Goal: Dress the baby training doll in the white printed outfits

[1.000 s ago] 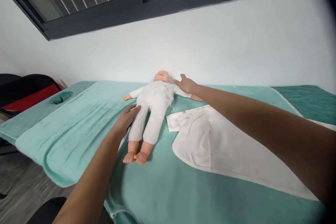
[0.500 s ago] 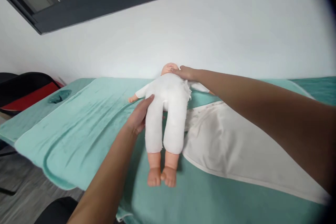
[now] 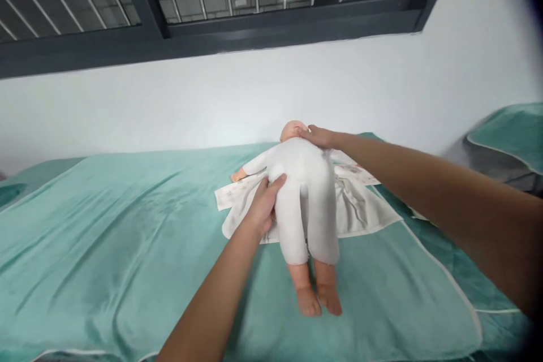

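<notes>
A baby doll with a white cloth body and bare plastic feet is held up a little over the bed, its legs toward me. My left hand grips the doll at its hip and upper thigh, thumb on top and the other fingers hidden beneath. Up at the doll's head and neck is my right hand, its fingers against the side of the head and partly out of sight behind it. Under the doll lies a pale patterned baby garment, spread on the green sheet.
A white wall rises directly behind the bed, below a dark-framed window with bars. Folded green bedding is piled at the far right. The sheet's white-edged border runs along the right side.
The view has swung right. Both hands have carried the doll rightward from the bare sheet to over the garment, still holding hip and head.
</notes>
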`<state>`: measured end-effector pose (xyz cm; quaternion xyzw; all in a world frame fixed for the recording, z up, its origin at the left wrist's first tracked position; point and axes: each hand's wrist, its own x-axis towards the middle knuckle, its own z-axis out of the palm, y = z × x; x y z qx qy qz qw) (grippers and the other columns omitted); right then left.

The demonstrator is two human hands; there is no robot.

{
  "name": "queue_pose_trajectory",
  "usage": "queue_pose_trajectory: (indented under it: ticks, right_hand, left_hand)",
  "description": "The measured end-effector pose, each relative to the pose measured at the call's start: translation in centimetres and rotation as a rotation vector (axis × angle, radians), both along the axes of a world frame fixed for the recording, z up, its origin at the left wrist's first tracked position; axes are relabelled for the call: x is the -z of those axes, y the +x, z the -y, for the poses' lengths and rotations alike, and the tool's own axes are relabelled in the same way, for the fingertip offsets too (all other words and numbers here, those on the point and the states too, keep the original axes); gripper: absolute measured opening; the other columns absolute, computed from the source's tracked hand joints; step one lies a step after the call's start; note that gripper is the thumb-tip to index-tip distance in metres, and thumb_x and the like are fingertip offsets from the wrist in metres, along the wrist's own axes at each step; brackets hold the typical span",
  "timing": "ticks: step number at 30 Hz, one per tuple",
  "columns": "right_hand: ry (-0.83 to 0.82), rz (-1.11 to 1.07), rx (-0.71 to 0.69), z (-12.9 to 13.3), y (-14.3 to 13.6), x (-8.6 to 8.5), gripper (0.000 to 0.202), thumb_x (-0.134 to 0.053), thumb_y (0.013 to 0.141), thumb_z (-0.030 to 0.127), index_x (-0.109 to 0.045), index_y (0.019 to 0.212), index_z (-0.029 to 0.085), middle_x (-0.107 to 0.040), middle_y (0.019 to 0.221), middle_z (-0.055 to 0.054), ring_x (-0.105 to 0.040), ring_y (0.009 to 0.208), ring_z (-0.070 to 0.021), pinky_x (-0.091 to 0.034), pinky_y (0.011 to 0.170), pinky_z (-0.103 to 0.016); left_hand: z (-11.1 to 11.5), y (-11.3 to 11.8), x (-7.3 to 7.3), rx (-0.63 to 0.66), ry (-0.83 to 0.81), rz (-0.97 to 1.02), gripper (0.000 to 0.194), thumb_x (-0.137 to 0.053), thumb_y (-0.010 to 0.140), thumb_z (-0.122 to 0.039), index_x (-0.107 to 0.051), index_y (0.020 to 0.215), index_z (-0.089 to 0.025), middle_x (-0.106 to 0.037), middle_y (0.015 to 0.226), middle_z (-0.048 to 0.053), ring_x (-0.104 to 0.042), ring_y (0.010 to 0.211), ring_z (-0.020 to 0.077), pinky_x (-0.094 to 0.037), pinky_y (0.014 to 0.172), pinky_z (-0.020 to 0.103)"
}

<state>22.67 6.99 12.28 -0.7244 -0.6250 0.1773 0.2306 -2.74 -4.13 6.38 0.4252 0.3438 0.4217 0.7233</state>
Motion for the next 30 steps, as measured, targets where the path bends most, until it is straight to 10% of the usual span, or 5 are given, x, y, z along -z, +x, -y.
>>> queue_pose_trajectory:
  ticks: [7,12,17,23,30]
  right_hand:
    - [-0.029,0.024,-0.011,1.8,0.8,3.1,0.093,-0.023,0.089,0.080,-0.040,0.143,0.007,-0.058,0.137,-0.025,-0.060,0.122,-0.0329,-0.046,0.098,-0.038]
    - [0.010,0.238,0.012,1.6,1.2,0.9,0.080,-0.031,0.092,0.073,-0.042,0.141,0.010,-0.064,0.125,-0.026,-0.061,0.115,-0.0394,-0.044,0.095,-0.049]
    - [0.290,0.405,-0.149,1.7,-5.0,-1.8,0.051,-0.044,0.096,0.050,-0.049,0.135,0.017,-0.057,0.137,-0.016,-0.057,0.120,-0.0298,-0.045,0.096,-0.039]
    - [0.048,0.606,-0.535,0.3,-14.5,1.5,0.041,-0.059,0.090,0.042,-0.058,0.125,0.019,-0.057,0.137,-0.014,-0.050,0.128,-0.0322,-0.042,0.101,-0.044]
    - [-0.066,0.565,-0.483,-0.9,-13.5,3.1,0.041,-0.054,0.091,0.052,-0.061,0.116,0.019,-0.069,0.119,-0.014,-0.065,0.105,-0.0320,-0.048,0.085,-0.043]
  left_hand:
    - [1.1,1.9,2.8,0.009,-0.016,-0.071,0.060,-0.073,0.079,-0.054,-0.055,0.129,-0.026,-0.069,0.122,0.011,-0.070,0.097,0.0213,-0.059,0.085,0.036]
    - [-0.8,-1.2,2.0,0.040,0.178,-0.443,0.043,-0.057,0.087,-0.056,-0.066,0.107,-0.019,-0.072,0.101,0.011,-0.068,0.081,0.0205,-0.057,0.069,0.034]
    - [-4.1,-3.0,2.2,-0.338,0.673,-1.110,0.024,-0.055,0.089,-0.033,-0.068,0.105,-0.021,-0.070,0.105,0.008,-0.064,0.100,0.0241,-0.051,0.087,0.037]
    - [-5.3,-2.2,5.0,-0.459,0.805,-1.488,0.031,-0.049,0.094,-0.040,-0.068,0.110,-0.021,-0.063,0.119,0.012,-0.055,0.116,0.0296,-0.050,0.086,0.040]
    - [-6.2,-2.6,4.9,-0.437,0.858,-1.563,0.026,-0.051,0.093,-0.038,-0.068,0.102,-0.021,-0.065,0.113,0.013,-0.054,0.114,0.0333,-0.046,0.090,0.046]
